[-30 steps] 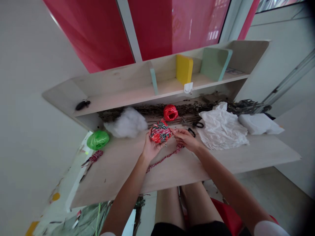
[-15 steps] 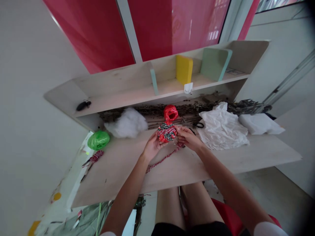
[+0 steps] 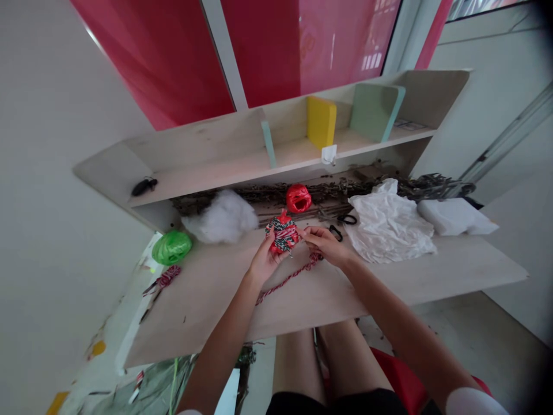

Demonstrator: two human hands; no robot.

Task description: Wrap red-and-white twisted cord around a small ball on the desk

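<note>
My left hand (image 3: 264, 259) is closed around the lower left of a small red bundle (image 3: 283, 235), wrapped with green-and-white and red-and-white cord. At the bundle's right edge, the thumb and fingertips of my right hand (image 3: 322, 243) are pinched together; whether they grip the bundle itself or a strand of its cord is too small to tell. Just behind the bundle sits a ball of shiny red twine (image 3: 299, 199). A twisted red-and-white cord (image 3: 287, 279) lies on the desk below both hands. Black-handled scissors (image 3: 347, 219) lie past my right hand, partly hidden.
White stuffing (image 3: 227, 218), a green twine ball (image 3: 171, 248) and a small cord bundle (image 3: 167, 276) lie on the left. Crumpled white plastic (image 3: 389, 225) and a white packet (image 3: 455, 217) lie right. Dry stalks (image 3: 332, 190) line the back under a shelf (image 3: 207, 183).
Both hands have brought the wrapped bundle slightly left, away from the red twine ball, and it is tilted differently. More of the scissors shows beside my right hand.
</note>
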